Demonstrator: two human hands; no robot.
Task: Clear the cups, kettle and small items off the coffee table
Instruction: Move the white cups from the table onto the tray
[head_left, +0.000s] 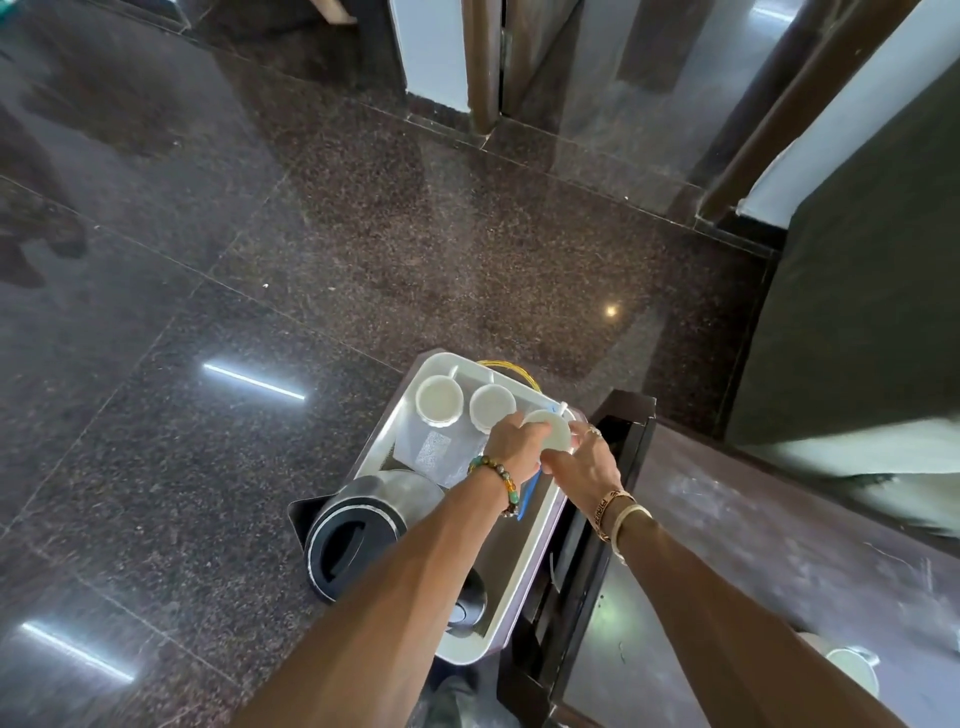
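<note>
- A white tray (524, 561) sits low over the dark speckled floor (260, 260), its long side just beside a dark wooden counter (779, 530) that runs off to the tray's right.
- Two white cups stand side by side at the far end of the tray: the far-left cup (439, 399) and the middle cup (492, 407), both with open mouths facing up.
- A third cup (551, 430) is at the tray's far right corner, held between both hands and tilted so its mouth faces the camera.
- The left hand (516, 448) is curled over the near-left rim of that third cup, fingers closed on it; a beaded bracelet circles the wrist.
- The right hand (584, 465) grips the same cup from the counter side, fingers wrapped around its wall; a ring and two bangles show.
- A steel kettle (358, 525) with a black lid (347, 551) lies on its side at the near end of the tray, hanging over the tray's left edge.
- A clear plastic sheet (434, 449) lies flat in the middle of the tray, between the cups and the kettle.
- A thin blue strip (529, 496) shows on the tray just under the left wrist; what it is cannot be told.
- One more white cup (852, 670) rests on the counter, well apart from the tray, toward the near right.
</note>
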